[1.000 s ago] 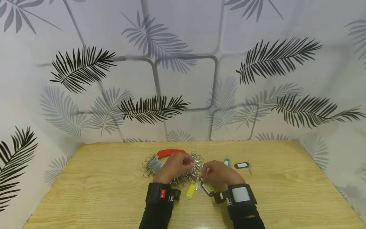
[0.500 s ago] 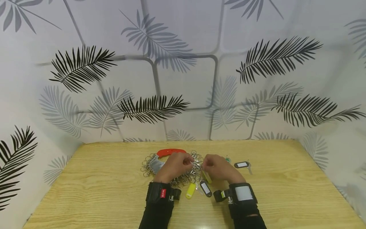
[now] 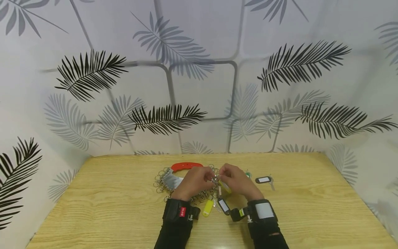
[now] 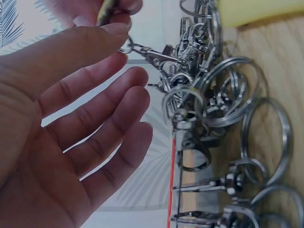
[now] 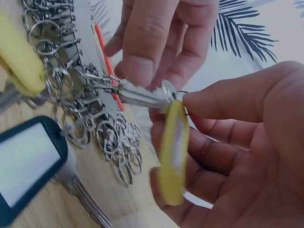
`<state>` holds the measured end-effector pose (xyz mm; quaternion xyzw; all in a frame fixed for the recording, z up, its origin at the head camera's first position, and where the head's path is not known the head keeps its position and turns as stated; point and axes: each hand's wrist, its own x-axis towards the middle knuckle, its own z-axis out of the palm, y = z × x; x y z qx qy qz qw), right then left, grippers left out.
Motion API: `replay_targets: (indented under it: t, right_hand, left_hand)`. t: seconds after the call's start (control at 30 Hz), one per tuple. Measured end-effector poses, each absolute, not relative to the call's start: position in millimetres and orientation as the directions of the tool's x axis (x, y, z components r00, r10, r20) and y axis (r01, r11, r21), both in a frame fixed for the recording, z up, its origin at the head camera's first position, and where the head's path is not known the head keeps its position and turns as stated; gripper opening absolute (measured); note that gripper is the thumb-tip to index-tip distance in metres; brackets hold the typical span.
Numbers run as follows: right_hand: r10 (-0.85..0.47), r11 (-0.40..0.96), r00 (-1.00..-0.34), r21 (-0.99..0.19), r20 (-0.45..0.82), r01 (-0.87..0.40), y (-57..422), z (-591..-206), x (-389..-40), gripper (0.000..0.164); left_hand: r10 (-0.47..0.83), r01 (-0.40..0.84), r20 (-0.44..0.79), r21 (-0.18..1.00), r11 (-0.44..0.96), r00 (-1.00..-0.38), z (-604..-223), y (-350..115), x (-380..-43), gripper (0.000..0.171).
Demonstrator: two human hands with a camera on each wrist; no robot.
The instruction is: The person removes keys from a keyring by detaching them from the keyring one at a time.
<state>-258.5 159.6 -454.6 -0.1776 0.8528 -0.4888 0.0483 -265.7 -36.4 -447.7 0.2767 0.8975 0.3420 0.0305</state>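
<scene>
A key holder with a red handle [image 3: 186,166] and a grey plate [image 3: 172,180] lies on the table, its edge hung with many metal clips and split rings [image 4: 230,90]. My left hand [image 3: 196,180] pinches a small metal ring [image 4: 127,46] on one clip between thumb and index finger, the other fingers loosely bent. Opposite it, my right hand [image 3: 238,180] pinches a yellow key tag [image 5: 172,156] at its ring end, with a silver key [image 5: 144,95] on it. The fingertips of both hands almost meet. Exactly how the ring and the tag's loop touch is hidden.
Before the hands lie another yellow key tag [image 3: 208,208] with a key and a dark tag [image 3: 223,206] with a key. To the right are a black tag [image 3: 263,180] with a key and a partly hidden green tag [image 3: 248,174]. A patterned wall covering stands behind the table [image 3: 311,207].
My right hand has risen from the tags with the yellow key tag and come close to my left hand. The left hand has shifted slightly right, pulling a ring and clip up.
</scene>
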Motion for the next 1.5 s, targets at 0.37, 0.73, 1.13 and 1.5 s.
replay_targets:
  t: [0.37, 0.73, 1.13, 1.5]
  right_hand:
    - [-0.323, 0.403, -0.94, -0.884, 0.105, -0.238, 148, -455, -258, 0.005]
    - [-0.337, 0.453, -0.936, -0.853, 0.105, -0.259, 149, -456, -260, 0.005]
    - [-0.34, 0.432, -0.934, -0.864, 0.111, -0.26, 151, -456, -261, 0.005]
    - [-0.35, 0.387, -0.927, -0.881, 0.131, -0.271, 151, -457, -261, 0.006]
  left_hand:
    - [0.5, 0.495, 0.177, 0.603, 0.625, -0.848, -448, -34, -265, 0.016]
    - [0.471, 0.468, 0.171, 0.61, 0.639, -0.866, -446, -37, -264, 0.017]
    - [0.456, 0.427, 0.128, 0.631, 0.648, -0.881, -445, -38, -265, 0.014]
    - [0.497, 0.441, 0.125, 0.673, 0.593, -0.859, -448, -38, -268, 0.018]
